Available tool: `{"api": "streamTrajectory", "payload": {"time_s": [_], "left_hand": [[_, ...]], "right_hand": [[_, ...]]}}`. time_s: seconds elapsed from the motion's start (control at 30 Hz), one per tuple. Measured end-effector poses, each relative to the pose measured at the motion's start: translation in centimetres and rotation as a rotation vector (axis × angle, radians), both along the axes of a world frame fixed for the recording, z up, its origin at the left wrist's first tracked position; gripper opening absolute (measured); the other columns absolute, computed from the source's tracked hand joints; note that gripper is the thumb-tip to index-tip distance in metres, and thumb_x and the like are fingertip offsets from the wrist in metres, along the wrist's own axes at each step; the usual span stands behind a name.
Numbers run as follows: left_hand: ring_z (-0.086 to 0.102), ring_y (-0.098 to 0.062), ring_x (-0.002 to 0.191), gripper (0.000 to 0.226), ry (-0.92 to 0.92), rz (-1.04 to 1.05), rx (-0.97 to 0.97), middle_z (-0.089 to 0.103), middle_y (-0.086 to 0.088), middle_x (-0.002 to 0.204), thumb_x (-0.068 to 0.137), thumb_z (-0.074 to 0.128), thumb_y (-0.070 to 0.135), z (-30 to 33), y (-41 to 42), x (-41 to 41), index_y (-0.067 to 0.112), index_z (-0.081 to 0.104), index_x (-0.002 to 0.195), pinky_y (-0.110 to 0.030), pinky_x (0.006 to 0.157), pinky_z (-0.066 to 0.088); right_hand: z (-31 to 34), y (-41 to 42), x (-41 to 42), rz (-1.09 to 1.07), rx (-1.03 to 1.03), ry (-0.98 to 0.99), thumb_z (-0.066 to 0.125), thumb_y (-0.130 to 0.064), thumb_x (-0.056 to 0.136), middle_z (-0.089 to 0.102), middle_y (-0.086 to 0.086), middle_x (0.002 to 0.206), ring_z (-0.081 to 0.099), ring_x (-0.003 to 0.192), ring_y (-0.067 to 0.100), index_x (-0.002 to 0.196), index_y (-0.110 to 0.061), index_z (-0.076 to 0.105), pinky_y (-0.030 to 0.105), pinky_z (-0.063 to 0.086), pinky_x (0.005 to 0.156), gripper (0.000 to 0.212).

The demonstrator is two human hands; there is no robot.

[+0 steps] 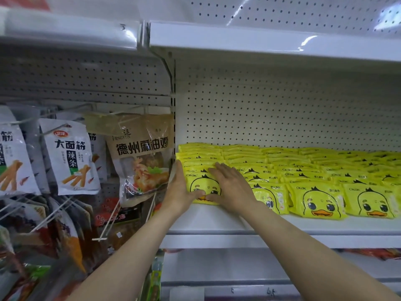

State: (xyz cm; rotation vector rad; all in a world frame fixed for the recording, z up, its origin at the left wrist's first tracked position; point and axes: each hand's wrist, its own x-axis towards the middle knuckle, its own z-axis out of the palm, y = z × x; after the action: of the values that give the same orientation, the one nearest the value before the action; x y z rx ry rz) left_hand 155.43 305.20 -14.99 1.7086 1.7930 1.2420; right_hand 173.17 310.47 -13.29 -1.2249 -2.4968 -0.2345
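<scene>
At the shelf's (303, 225) front left corner, the left hand (180, 187) lies flat against the front duck packet's (200, 184) left side. The right hand (231, 187) presses its face. Each grip is spread, fingers straight. More yellow packets (303, 168) fill the rows behind.

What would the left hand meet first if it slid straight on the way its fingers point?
Probably the perforated back panel. The left hand lies flat along the leftmost row of yellow duck packets, fingers pointing toward that panel; depth is unclear.
</scene>
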Motion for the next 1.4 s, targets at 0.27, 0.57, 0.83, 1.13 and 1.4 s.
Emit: {"api": "streamTrajectory", "payload": {"time_s": [0.27, 0.57, 0.83, 1.13, 1.4], "left_hand": [[0.028, -0.028, 0.144, 0.079, 0.069, 0.106, -0.074, 0.023, -0.002, 0.160, 0.092, 0.028, 0.068, 1.1, 1.5, -1.2, 0.028, 0.003, 0.155, -0.041, 0.115, 0.026], [0.039, -0.032, 0.138, 0.081, -0.024, 0.190, -0.093, 0.040, -0.007, 0.151, 0.083, 0.017, 0.082, 2.3, 4.3, -0.9, 0.040, 0.015, 0.152, -0.042, 0.113, 0.030], [0.032, -0.034, 0.141, 0.080, -0.143, 0.176, -0.225, 0.032, -0.008, 0.156, 0.081, 0.019, 0.082, 3.0, 5.6, -1.3, 0.045, 0.011, 0.151, -0.051, 0.115, 0.023], [0.017, -0.026, 0.148, 0.092, -0.132, 0.074, -0.273, 0.016, 0.009, 0.161, 0.068, 0.015, 0.097, 3.2, 7.1, -2.4, 0.053, 0.010, 0.148, -0.050, 0.118, 0.016], [0.014, -0.025, 0.148, 0.086, -0.067, 0.002, -0.317, 0.012, 0.008, 0.162, 0.079, 0.016, 0.086, 3.1, 8.9, -2.8, 0.043, -0.003, 0.152, -0.045, 0.120, 0.012]], "right_hand": [[0.4, 1.7, -0.2, 0.086, -0.063, -0.096, 0.059, -0.070, 0.080, 0.002, 0.002, 0.165, 0.001, 0.152, 0.019, 0.157, -0.026, 0.010, 0.037, 0.002, 0.122, 0.101], [1.9, 5.7, -2.2, 0.095, -0.141, -0.143, 0.015, -0.062, 0.100, -0.008, 0.000, 0.165, -0.008, 0.152, 0.018, 0.158, -0.027, -0.001, 0.041, -0.001, 0.123, 0.070], [2.6, 7.6, -4.1, 0.131, -0.213, -0.161, 0.012, -0.063, 0.099, -0.001, 0.001, 0.166, -0.001, 0.152, 0.021, 0.158, -0.025, 0.002, 0.044, 0.007, 0.123, 0.070], [2.3, 8.8, -4.4, 0.147, -0.192, -0.137, 0.013, -0.062, 0.099, 0.007, 0.001, 0.165, 0.004, 0.152, 0.019, 0.157, -0.024, 0.011, 0.043, 0.009, 0.122, 0.070], [2.1, 8.9, -4.1, 0.141, -0.186, -0.108, 0.002, -0.069, 0.090, 0.008, 0.000, 0.165, 0.005, 0.152, 0.016, 0.157, -0.025, 0.014, 0.039, 0.009, 0.123, 0.081]]}}
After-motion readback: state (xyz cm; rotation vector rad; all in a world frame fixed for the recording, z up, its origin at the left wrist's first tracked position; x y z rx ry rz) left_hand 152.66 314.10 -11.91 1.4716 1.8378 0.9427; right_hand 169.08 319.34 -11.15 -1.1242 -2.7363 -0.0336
